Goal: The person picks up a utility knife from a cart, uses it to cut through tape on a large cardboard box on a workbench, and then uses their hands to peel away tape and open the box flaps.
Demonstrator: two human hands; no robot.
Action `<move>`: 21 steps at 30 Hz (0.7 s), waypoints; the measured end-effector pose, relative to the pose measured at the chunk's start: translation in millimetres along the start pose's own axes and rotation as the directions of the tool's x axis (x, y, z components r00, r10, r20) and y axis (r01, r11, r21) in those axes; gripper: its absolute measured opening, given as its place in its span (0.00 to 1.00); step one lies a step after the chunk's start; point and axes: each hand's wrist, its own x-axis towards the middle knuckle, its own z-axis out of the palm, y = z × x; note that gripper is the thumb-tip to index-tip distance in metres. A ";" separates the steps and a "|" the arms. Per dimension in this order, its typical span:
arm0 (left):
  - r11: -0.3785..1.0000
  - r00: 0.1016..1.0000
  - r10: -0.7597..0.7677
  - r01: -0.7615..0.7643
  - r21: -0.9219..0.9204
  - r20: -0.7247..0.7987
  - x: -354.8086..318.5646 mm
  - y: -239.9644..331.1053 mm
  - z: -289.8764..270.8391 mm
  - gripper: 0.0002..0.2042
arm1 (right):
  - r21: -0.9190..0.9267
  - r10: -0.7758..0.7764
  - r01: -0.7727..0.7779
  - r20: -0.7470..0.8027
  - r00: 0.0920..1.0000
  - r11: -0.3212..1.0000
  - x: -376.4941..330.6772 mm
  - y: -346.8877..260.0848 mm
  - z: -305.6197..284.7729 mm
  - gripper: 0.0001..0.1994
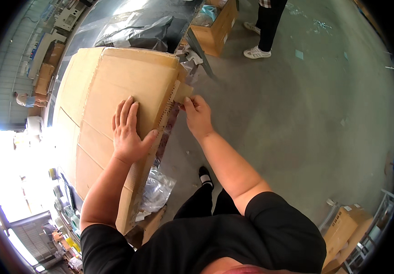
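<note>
A large flattened cardboard box (92, 91) lies across the table in front of me, its creased panels stretching away to the left. My left hand (130, 132) rests flat on top of it, fingers spread, close to the right edge. At that edge my right hand (197, 114) pinches a small cardboard flap (183, 92) that sticks out from the box's side. Thumb and fingertips are closed on the flap's lower corner. The underside of the flap is hidden.
Dark plastic sheeting (146, 34) covers the table beyond the box. An open carton (215, 27) stands at the far side, near another person's legs (272, 23). Clear plastic bags (158, 187) hang below the near edge. More cartons (347, 228) sit at the lower right.
</note>
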 end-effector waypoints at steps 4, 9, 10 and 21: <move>1.000 1.000 0.009 -0.009 -0.024 -0.022 0.1 -1.2 1.0 0.42 | 0.295 0.148 -0.129 -0.042 0.988 0.947 -13.0 3.3 -10.1 0.10; 1.000 1.000 -0.014 0.014 -0.025 -0.022 1.1 -1.0 2.9 0.42 | 0.148 0.550 -0.554 0.073 0.832 0.819 -38.3 46.9 -61.4 0.10; 0.999 0.999 -0.028 0.028 -0.022 -0.030 0.1 -1.8 1.4 0.41 | 0.141 0.536 -0.541 0.079 0.841 0.829 -39.0 40.3 -59.3 0.10; 0.992 0.995 -0.082 0.077 -0.103 -0.053 0.2 6.8 -2.2 0.43 | 0.206 0.210 -0.343 0.485 0.849 0.916 37.8 -62.7 -17.4 0.31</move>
